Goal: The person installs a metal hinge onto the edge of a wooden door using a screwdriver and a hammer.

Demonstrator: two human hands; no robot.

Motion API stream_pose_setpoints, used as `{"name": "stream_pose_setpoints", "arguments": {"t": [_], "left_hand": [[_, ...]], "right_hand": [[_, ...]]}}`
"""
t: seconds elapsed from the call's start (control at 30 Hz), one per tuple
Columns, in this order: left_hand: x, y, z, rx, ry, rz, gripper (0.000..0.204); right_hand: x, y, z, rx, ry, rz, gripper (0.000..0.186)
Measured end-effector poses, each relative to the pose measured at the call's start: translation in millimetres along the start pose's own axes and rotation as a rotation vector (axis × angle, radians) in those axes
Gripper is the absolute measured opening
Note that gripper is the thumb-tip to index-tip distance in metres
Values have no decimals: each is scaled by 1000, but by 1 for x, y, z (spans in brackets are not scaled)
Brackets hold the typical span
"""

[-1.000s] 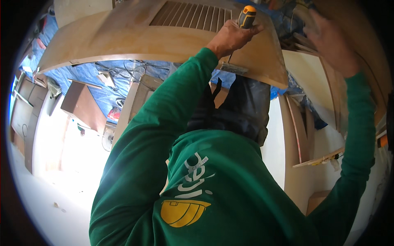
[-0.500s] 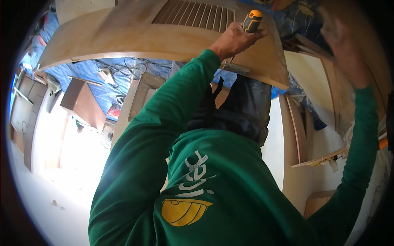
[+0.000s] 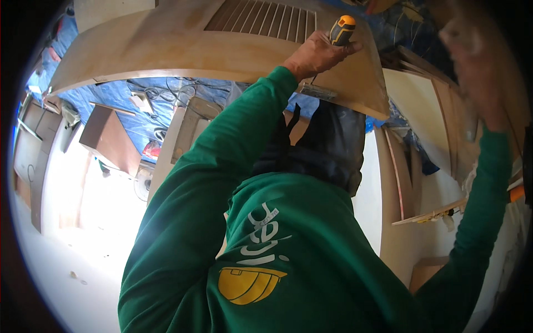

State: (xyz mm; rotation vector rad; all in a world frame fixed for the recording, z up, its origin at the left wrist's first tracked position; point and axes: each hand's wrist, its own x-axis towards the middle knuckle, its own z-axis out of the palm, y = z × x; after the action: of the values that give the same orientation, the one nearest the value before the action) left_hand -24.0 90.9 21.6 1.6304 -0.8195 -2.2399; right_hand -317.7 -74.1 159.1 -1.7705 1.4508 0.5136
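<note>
My left hand (image 3: 317,55) is closed around a screwdriver (image 3: 342,30) with a yellow-and-black handle, held upright. Its thin shaft runs down beside a small metal fitting (image 3: 318,91) on the near edge of a brown wooden door panel (image 3: 166,53). Whether the tip touches the fitting cannot be made out. The panel has a slatted louver (image 3: 261,19) set into it. At the far right, my right hand (image 3: 472,61) is raised and smeared by motion. It seems closed, and a grey rounded end (image 3: 471,130), like the end of a handle, shows below it.
Blue sheeting (image 3: 172,97) with cables lies below the panel. A brown box-like cabinet piece (image 3: 111,139) and a fan (image 3: 143,183) are at the left. Wooden boards (image 3: 425,111) lean at the right, close to a ledge (image 3: 427,218) holding small items.
My right hand has shifted slightly downward, still blurred. My left hand keeps the screwdriver in nearly the same place at the panel's edge.
</note>
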Motion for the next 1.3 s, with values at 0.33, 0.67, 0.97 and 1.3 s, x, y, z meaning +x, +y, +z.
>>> {"name": "stream_pose_setpoints", "arguments": {"t": [0.33,0.67,0.97,1.3], "left_hand": [[5,26,2,98,-97,-151,51],[10,10,9,85,-50,37,61],[13,13,-8,246,-84,29,46],[23,39,2,79,-134,258,28]], "right_hand": [[-33,12,33,-203,-157,-232,61],[-12,21,-4,-141,338,-87,33],[-12,-31,34,-2,-325,-32,54],[-13,-1,-52,-157,406,-77,45]]}}
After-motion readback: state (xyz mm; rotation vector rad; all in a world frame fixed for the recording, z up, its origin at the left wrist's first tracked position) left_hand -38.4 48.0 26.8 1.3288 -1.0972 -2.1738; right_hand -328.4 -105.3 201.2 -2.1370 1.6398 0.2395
